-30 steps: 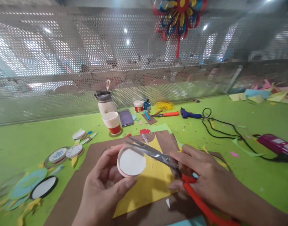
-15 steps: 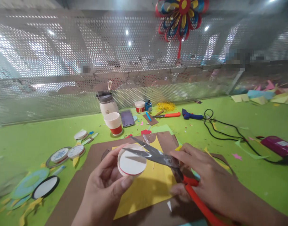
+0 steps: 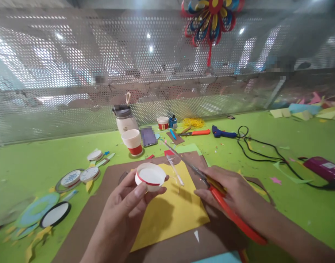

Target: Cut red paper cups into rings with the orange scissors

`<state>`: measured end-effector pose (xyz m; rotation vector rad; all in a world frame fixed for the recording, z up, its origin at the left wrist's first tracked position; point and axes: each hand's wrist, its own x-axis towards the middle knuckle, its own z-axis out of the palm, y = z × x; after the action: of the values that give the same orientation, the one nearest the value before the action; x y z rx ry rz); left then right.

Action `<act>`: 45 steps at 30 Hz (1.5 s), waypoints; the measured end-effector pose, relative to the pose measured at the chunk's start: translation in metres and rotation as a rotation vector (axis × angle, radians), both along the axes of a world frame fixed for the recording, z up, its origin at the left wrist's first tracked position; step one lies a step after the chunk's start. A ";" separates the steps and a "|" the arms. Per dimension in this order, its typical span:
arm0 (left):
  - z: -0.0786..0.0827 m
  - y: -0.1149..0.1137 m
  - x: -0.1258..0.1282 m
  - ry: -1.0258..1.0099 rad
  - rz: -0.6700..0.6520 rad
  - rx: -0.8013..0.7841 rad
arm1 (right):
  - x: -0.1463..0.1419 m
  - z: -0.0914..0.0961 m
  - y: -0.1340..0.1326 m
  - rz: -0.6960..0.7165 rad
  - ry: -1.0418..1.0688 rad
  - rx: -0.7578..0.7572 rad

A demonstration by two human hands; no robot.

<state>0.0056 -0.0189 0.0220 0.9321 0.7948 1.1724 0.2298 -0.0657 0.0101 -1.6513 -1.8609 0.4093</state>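
Observation:
My left hand (image 3: 126, 204) is closed round a shallow white cut cup base (image 3: 150, 175) with a thin red line on its side. Its hollow side faces up and toward me. My right hand (image 3: 227, 193) grips red-handled scissors (image 3: 224, 206), whose blades point away to the upper left, apart from the cup base. Below both hands lies a yellow sheet (image 3: 167, 219) on brown card (image 3: 85, 226). A clear slim stick with a whitish tip, perhaps a pen (image 3: 175, 170), rests on the sheet.
A paper cup (image 3: 132, 142), a flask (image 3: 124, 120) and a phone (image 3: 149, 137) stand or lie at the back. An orange-handled knife (image 3: 200, 132), glue gun (image 3: 223, 132) and black cable (image 3: 257, 159) are to the right. Paper pieces and discs (image 3: 71, 178) lie left.
The scissors have moved off the cup base and turned, their blades now closer together. My left hand has tipped the base so that its inside shows.

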 end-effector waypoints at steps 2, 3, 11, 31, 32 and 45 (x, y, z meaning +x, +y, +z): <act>0.002 0.001 -0.001 -0.040 -0.020 -0.038 | 0.000 -0.003 0.002 -0.069 -0.162 -0.040; 0.003 0.001 -0.001 -0.065 -0.025 -0.063 | 0.001 -0.005 0.004 -0.098 -0.247 -0.055; 0.005 0.004 -0.006 -0.223 -0.032 -0.104 | 0.029 -0.032 0.035 -0.194 -0.443 -0.153; -0.015 0.018 -0.007 -0.353 -0.055 -0.085 | 0.005 -0.016 0.033 0.067 -0.013 0.091; -0.018 0.019 -0.007 -0.354 -0.081 -0.082 | 0.001 -0.011 0.032 0.120 0.038 0.091; -0.026 0.021 -0.003 -0.513 -0.411 -0.065 | -0.053 0.008 0.049 0.385 0.147 0.422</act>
<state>0.0024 0.0019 -0.0040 0.6553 0.2107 0.9526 0.1765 -0.0170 0.0184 -0.9645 -1.9856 0.2603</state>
